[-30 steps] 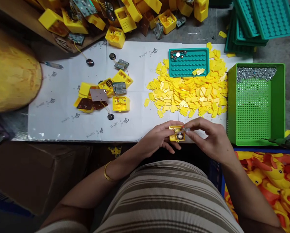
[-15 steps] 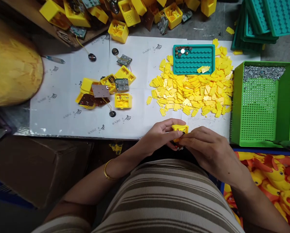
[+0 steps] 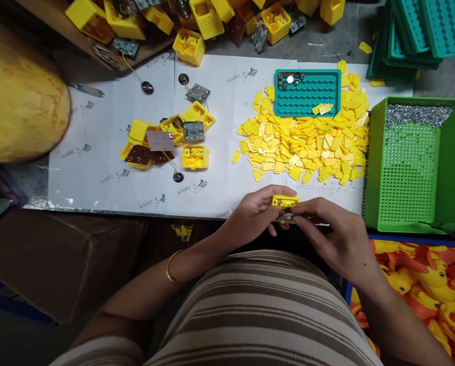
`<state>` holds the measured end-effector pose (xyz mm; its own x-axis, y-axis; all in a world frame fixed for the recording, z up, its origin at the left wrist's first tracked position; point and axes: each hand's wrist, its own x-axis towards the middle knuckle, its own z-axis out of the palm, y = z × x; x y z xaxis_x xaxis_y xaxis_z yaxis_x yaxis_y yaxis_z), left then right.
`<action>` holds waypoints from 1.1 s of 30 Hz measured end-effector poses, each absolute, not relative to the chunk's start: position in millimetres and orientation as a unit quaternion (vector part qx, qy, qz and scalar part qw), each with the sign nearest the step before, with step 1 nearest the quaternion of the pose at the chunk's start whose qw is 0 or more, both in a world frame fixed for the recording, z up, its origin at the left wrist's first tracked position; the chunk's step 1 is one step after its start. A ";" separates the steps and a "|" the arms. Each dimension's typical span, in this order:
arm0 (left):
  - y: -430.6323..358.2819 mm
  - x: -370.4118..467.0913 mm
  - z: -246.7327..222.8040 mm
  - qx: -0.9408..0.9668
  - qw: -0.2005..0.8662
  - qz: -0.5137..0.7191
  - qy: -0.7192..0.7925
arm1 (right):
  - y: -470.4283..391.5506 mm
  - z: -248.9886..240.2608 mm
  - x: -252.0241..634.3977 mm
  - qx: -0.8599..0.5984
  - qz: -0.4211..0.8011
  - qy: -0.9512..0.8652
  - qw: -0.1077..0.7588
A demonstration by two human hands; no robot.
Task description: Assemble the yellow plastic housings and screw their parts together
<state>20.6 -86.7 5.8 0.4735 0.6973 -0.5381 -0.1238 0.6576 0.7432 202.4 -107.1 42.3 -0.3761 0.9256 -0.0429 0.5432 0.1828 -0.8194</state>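
Close to my body, at the table's front edge, my left hand [image 3: 252, 212] is closed around a small yellow plastic box [image 3: 285, 200] with its open side up. Thumb and forefinger of my right hand [image 3: 332, 229] pinch the edge of a small grey circuit board [image 3: 287, 215] at the box's near side. Fingers cover much of the board, so I cannot tell how far it sits inside. Beyond my hands lies a heap of flat yellow plastic covers [image 3: 303, 147]. A teal ribbed tray [image 3: 307, 94] on the heap holds small round metal parts and a few covers.
More yellow boxes [image 3: 195, 156] with wired boards and black speakers [image 3: 178, 177] lie left on white paper. A green basket [image 3: 375, 168] with screws [image 3: 418, 116] stands right, teal trays [image 3: 448, 30] behind it. Yellow-orange duck toys [image 3: 425, 274] fill a bin below.
The yellow box has turned in my left hand. The board has come up from below it to its near side. My right fingers have opened out into a pinch on the board's edge.
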 end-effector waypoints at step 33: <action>-89.6 19.4 9.4 0.401 0.730 0.286 0.474 | -91.1 37.2 194.7 -0.457 0.311 -0.815 0.175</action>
